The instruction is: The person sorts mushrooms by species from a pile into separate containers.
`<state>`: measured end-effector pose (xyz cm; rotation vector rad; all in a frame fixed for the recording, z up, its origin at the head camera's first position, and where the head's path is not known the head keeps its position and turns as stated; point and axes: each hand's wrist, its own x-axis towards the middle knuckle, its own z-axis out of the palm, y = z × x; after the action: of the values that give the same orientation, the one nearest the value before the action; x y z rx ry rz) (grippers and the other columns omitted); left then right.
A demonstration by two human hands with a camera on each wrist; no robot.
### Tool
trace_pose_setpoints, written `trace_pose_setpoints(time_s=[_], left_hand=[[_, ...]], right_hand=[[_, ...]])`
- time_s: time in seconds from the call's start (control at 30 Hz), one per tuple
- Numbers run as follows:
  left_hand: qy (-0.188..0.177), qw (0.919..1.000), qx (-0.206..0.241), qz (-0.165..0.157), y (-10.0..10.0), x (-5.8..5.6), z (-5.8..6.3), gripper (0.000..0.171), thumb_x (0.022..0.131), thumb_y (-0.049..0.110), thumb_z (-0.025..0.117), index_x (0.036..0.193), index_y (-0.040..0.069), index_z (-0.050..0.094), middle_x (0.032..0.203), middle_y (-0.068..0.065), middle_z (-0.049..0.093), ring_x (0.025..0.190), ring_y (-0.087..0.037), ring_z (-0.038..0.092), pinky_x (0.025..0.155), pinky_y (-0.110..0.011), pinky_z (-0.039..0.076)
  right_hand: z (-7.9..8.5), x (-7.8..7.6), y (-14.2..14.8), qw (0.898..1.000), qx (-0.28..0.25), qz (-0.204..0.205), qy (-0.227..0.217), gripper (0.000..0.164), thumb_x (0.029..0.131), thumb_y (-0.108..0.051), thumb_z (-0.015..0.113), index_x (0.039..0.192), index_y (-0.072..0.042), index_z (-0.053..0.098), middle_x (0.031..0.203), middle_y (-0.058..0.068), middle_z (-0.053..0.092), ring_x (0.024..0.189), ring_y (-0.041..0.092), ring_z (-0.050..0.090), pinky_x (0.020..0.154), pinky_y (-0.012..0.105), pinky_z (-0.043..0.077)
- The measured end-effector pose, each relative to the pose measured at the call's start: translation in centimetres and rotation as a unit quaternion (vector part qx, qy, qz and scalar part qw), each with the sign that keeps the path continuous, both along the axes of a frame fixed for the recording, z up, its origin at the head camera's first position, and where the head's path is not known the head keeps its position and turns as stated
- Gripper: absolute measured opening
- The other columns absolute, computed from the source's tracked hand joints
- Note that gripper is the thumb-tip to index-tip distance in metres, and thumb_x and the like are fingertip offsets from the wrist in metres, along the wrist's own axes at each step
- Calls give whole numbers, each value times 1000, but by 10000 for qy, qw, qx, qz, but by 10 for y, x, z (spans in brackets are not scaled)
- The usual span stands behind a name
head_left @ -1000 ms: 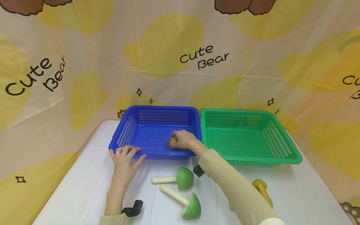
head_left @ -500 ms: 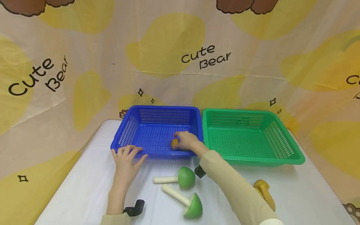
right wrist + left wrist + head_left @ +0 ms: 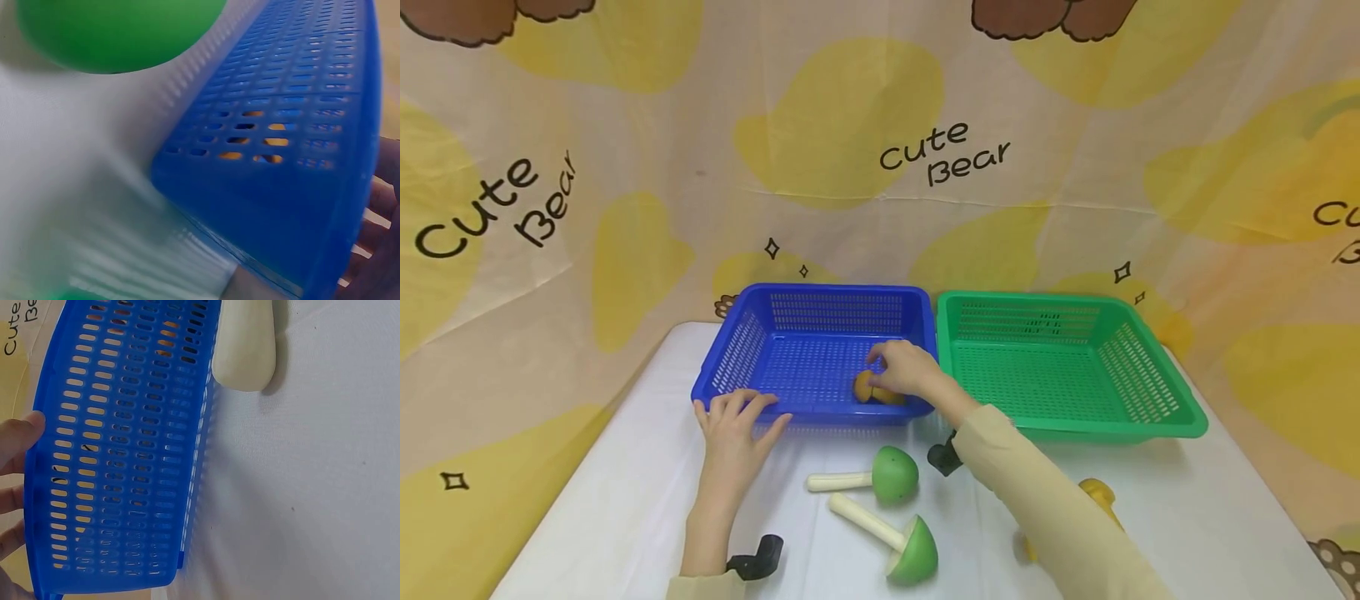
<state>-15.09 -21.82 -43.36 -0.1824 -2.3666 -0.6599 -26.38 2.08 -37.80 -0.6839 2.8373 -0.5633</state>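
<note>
Right hand down inside the blue basket, fingers bent and parted over the brown toy on the basket floor near the front; whether the thumb touches it, I can't quite tell. Left hand, fingers spread, rests on the near rim by the left corner. Two green mushrooms lie in front, on the white table; the green basket sits just right.
</note>
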Motion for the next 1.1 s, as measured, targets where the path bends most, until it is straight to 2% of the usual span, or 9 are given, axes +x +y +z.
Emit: trace_pose_setpoints(time_s=[0.23,0.4,0.63,0.83,1.1], left_hand=[[38,10000,6,7,0,0,0,28,72,16,83,94,6,70,96,-15,63,100,-37,48,101,-81,10],[36,10000,-16,10,0,0,-1,28,72,17,83,94,6,70,97,-15,63,100,-37,48,102,-81,10],[40,10000,3,35,-4,2,1,28,72,16,83,94,6,71,98,-16,64,100,-37,48,102,-81,10],[143,9999,-2,31,-4,2,1,28,70,16,84,93,5,71,96,-16,64,98,-38,48,100,-81,11],[104,9999,-25,2,-2,-1,0,28,71,18,83,93,5,71,97,-16,63,100,-38,48,101,-81,10]], right_hand=[[12,9,12,9994,-280,144,114,34,87,-27,70,116,-10,67,109,8,69,101,22,63,84,39,52],[20,17,21,9985,-442,195,242,32,86,-25,71,114,-9,67,105,10,70,95,21,63,80,36,52],[29,28,27,9981,-492,242,286,31,86,-25,70,114,-12,67,99,3,67,94,19,62,80,32,51],[35,40,32,9969,-576,319,425,31,87,-25,70,115,-12,67,100,2,67,94,18,62,81,32,52],[42,60,46,9927,-741,405,867,28,86,-25,71,111,-14,69,96,-2,67,90,13,60,77,30,51]])
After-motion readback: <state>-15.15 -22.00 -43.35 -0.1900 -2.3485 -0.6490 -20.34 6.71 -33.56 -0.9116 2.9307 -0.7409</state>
